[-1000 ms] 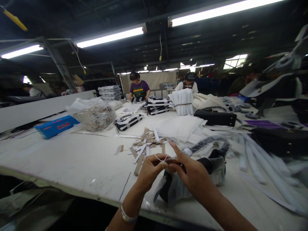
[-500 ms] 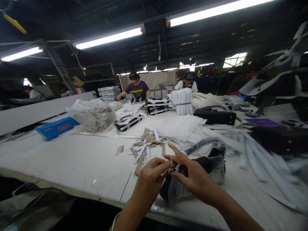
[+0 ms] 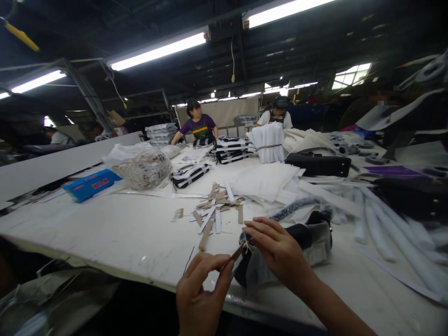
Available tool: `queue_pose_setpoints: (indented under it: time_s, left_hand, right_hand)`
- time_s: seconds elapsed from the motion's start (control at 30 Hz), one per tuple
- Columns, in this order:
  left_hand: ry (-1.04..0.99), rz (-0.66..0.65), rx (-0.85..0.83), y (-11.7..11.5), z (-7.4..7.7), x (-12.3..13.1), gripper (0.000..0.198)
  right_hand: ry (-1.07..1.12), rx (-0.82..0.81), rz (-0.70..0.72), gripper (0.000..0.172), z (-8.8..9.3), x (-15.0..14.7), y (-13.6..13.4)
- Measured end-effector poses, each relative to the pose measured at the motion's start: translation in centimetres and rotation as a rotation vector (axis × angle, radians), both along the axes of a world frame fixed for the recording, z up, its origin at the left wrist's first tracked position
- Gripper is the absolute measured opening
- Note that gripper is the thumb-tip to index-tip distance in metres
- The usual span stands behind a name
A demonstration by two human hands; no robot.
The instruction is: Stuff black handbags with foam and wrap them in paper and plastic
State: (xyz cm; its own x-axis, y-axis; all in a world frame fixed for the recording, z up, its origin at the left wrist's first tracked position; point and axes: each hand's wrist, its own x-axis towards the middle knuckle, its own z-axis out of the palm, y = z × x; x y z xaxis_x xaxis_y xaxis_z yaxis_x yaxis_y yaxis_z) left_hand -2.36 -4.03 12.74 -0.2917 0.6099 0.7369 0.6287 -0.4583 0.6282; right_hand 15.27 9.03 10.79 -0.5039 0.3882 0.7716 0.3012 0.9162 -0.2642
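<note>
A black handbag (image 3: 299, 235), partly wrapped in clear film, lies at the table's front edge, its wrapped handle (image 3: 297, 207) arching behind it. My left hand (image 3: 206, 289) pinches a thin brown tag (image 3: 238, 253) between thumb and forefinger, beside the bag's near end. A white string (image 3: 247, 243) hangs at the tag's upper end. My right hand (image 3: 278, 247) is closed over the top of the string, fingertips pressed together against the bag's end. Its thumb is hidden.
Cardboard strips (image 3: 213, 212) lie loose beyond my hands. White foam sheets (image 3: 264, 179) and foam tubes (image 3: 378, 224) spread rightward. A blue box (image 3: 91, 185) and a stuffed plastic bag (image 3: 142, 170) stand left. Two people work across the table (image 3: 140, 233).
My left hand has drawn back toward the lower left, and the brown tag now shows in its pinch. My right hand's fingers have come down together over the string.
</note>
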Motion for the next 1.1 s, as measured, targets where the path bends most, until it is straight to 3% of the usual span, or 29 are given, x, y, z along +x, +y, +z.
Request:
queue_pose_setpoints:
  time_s: [0.07, 0.13, 0.2, 0.3, 0.37, 0.43, 0.47, 0.5, 0.57, 0.6, 0.67, 0.73, 0.8, 0.9, 1.0, 1.1]
  left_hand:
    - [0.007, 0.018, 0.030, -0.9, -0.3, 0.0, 0.023]
    - [-0.134, 0.059, -0.028, -1.5, -1.5, 0.0, 0.017]
    - [-0.492, 0.104, -0.162, -1.6, -3.5, 0.4, 0.021]
    - [-1.108, 0.073, -0.393, -1.4, -7.3, 1.5, 0.047]
    - [-1.198, -0.098, -0.571, -1.2, -9.2, 1.9, 0.057]
    - [-1.028, -0.270, -0.700, -0.8, -9.6, 1.5, 0.061]
    - [-0.891, -0.267, -0.706, -0.6, -9.1, 1.0, 0.061]
    - [-0.741, -0.190, -0.673, -0.3, -8.3, 0.5, 0.057]
    - [-0.475, 0.097, -0.504, 0.5, -5.9, -0.5, 0.048]
    - [-0.358, 0.164, -0.445, 1.0, -4.6, -0.8, 0.043]
    - [-0.131, 0.145, -0.347, 2.2, -2.3, -0.4, 0.032]
    - [0.067, 0.055, -0.274, 3.4, -1.2, 0.7, 0.026]
    - [0.195, 0.034, -0.211, 4.2, -1.3, 2.0, 0.026]
    - [0.230, 0.090, -0.143, 4.7, -2.9, 3.2, 0.029]
    - [0.095, 0.138, -0.165, 4.3, -4.2, 3.3, 0.031]
    - [-0.075, 0.145, -0.280, 3.6, -4.5, 3.3, 0.028]
  right_hand:
    - [-0.022, 0.055, -0.026, 0.037, -0.4, 0.0, 0.7]
    - [-0.024, 0.080, -0.046, 0.035, -0.6, -0.1, 0.9]
    - [-0.012, 0.101, -0.081, 0.035, -0.7, -0.4, 0.8]
    - [0.030, 0.142, -0.113, 0.035, -0.7, -0.8, 0.1]
    - [0.061, 0.159, -0.099, 0.034, -0.7, -0.9, -0.1]
    - [0.082, 0.162, -0.063, 0.034, -0.7, -0.8, -0.1]
    - [0.093, 0.161, -0.045, 0.034, -0.7, -0.8, 0.0]
    - [0.105, 0.159, -0.032, 0.036, -0.8, -0.7, 0.1]
    - [0.130, 0.149, -0.019, 0.040, -0.8, -0.5, 0.2]
    - [0.142, 0.145, -0.019, 0.043, -0.9, -0.4, 0.2]
    - [0.158, 0.139, -0.023, 0.047, -0.9, -0.4, 0.2]
    - [0.164, 0.147, -0.025, 0.049, -0.8, -0.4, 0.1]
    - [0.165, 0.158, -0.036, 0.050, -0.8, -0.4, 0.0]
    - [0.165, 0.164, -0.063, 0.049, -0.8, -0.2, 0.0]
    - [0.167, 0.154, -0.078, 0.048, -0.8, -0.2, -0.1]
    - [0.171, 0.141, -0.098, 0.047, -0.7, -0.4, -0.2]
